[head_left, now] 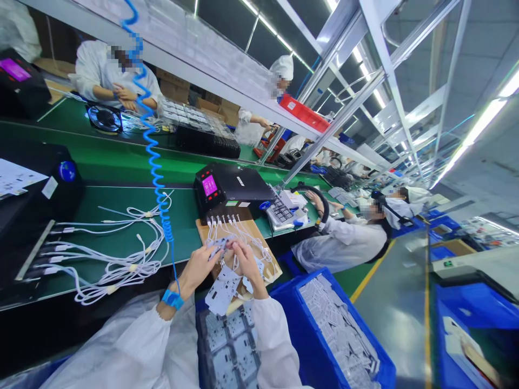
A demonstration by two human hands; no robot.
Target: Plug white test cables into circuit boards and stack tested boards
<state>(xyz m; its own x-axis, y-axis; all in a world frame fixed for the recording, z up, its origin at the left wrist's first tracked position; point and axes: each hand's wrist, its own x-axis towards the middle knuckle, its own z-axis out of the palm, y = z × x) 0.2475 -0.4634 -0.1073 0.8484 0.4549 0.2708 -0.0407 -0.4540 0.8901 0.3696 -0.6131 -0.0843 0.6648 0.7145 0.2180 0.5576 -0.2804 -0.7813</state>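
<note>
My left hand [198, 266] is closed on a small white circuit board [219, 247], holding it over a wooden board [265, 275]. On its wrist is a blue wrist strap [173, 299] with a coiled blue cord [152, 146]. My right hand [246, 260] is pinched at the right end of that circuit board; what lies between its fingertips is too small to make out. White cables [247, 233] run from a black tester box [239, 186] to the area around both hands. Just below, another white circuit board [223, 290] rests above a compartmented tray [227, 354] of similar boards.
To the right stands a blue bin [290, 302] filled with pale flat pieces. More white cables [133, 267] lie on the green bench [182, 202] at left, joined to a second black box [32, 210]. Co-workers in white sit across and to the right.
</note>
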